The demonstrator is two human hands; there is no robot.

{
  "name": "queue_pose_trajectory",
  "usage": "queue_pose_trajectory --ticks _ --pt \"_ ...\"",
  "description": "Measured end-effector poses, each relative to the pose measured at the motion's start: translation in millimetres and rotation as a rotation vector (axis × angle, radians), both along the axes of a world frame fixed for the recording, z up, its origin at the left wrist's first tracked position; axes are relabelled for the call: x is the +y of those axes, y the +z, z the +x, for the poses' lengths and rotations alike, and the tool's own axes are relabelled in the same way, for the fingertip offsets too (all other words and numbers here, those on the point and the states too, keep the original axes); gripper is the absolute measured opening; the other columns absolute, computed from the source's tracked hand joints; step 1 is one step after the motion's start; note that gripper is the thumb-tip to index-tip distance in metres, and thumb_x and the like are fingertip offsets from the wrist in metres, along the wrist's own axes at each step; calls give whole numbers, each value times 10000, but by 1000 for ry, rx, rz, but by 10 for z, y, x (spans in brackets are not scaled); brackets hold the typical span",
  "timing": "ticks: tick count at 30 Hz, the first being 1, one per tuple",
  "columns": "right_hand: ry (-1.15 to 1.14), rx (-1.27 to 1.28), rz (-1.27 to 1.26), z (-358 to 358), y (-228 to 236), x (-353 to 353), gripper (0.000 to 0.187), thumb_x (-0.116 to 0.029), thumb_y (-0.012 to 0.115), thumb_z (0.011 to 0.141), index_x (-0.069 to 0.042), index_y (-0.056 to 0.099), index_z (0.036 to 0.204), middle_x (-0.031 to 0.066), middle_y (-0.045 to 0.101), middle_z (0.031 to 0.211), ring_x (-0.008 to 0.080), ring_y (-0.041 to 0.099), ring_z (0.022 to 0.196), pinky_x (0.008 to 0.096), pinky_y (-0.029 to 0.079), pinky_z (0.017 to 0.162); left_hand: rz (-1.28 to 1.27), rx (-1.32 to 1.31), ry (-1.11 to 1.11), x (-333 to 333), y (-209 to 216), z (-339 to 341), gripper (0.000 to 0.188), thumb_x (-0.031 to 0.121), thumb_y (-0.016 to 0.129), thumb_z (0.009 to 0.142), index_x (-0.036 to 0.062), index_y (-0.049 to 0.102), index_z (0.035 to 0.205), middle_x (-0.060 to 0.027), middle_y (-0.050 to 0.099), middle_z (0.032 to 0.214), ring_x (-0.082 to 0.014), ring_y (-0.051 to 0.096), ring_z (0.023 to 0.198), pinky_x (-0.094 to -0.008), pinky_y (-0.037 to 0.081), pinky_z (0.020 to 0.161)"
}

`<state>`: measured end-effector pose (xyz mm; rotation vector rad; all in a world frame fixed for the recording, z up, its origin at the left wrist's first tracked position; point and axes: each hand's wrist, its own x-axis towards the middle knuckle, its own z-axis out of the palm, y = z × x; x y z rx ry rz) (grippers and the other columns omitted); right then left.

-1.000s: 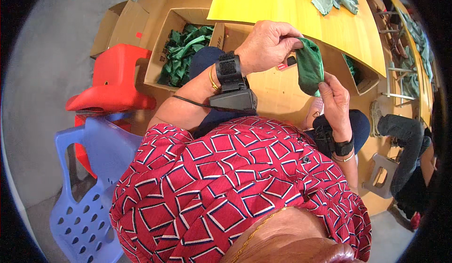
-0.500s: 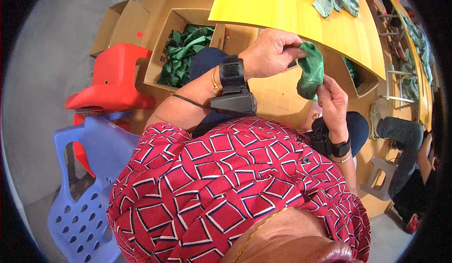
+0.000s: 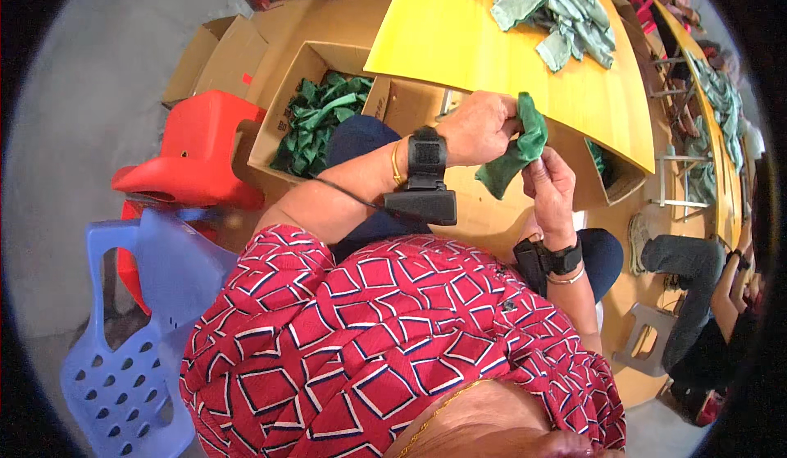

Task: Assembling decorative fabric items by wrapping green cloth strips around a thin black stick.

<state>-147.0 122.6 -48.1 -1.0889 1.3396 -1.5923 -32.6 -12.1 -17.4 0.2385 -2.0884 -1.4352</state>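
Note:
A small, tube-like green cloth piece hangs between my two hands, in front of the table's near edge. My left hand pinches its upper end between thumb and fingers. Lower and to the right, my right hand grips the cloth's edge with its fingertips. The cloth is bent, and its lower end points left and down. A heap of paler grey-green cloth pieces lies on the yellow table beyond my hands.
At the left, a cardboard box holds many green cloth pieces. Another box stands under the table's right side. A red chair and a blue chair are at my left. Another person's leg shows at the right.
Both hands have shifted slightly lower in view, and the right hand has moved left. The cloth has turned from hanging upright to slanting down to the left.

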Motion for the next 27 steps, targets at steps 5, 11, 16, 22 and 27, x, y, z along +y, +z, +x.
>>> queue_pose_trajectory --ticks 5,11,16,22,27 --pt "-35 104 -15 -173 -34 56 167 -118 472 865 -7 527 977 -50 448 653 18 347 532 158 277 462 5 -30 -30 -164 55 236 313 -37 512 775 28 502 1080 -12 571 830 -88 531 645 -205 450 559" --pt "11 212 -82 -90 138 -90 295 33 509 797 -2 464 1086 16 535 801 60 461 655 188 390 584 581 59 -211 -143 382 231 276 26 502 812 -6 512 1087 -46 588 795 -91 551 616 -199 462 526" --pt "-128 200 -57 -194 127 -133 238 51 526 760 -14 495 987 19 518 742 90 481 646 215 407 571 408 141 -36 -51 309 100 164 35 552 794 -18 573 948 -49 585 704 -79 540 567 -190 458 508" --pt "-370 682 -154 -214 88 -81 56 -56 531 799 -1 519 802 63 468 573 104 445 518 233 377 491 353 226 99 74 245 -49 116 89 556 814 3 561 892 2 547 668 -43 489 548 -168 408 484" --pt "-214 424 -73 -52 157 -39 161 -94 479 839 -4 476 707 24 416 547 89 369 509 233 322 464 157 252 192 215 289 -120 195 184 478 865 3 480 793 -48 500 614 -135 467 522 -243 387 488"
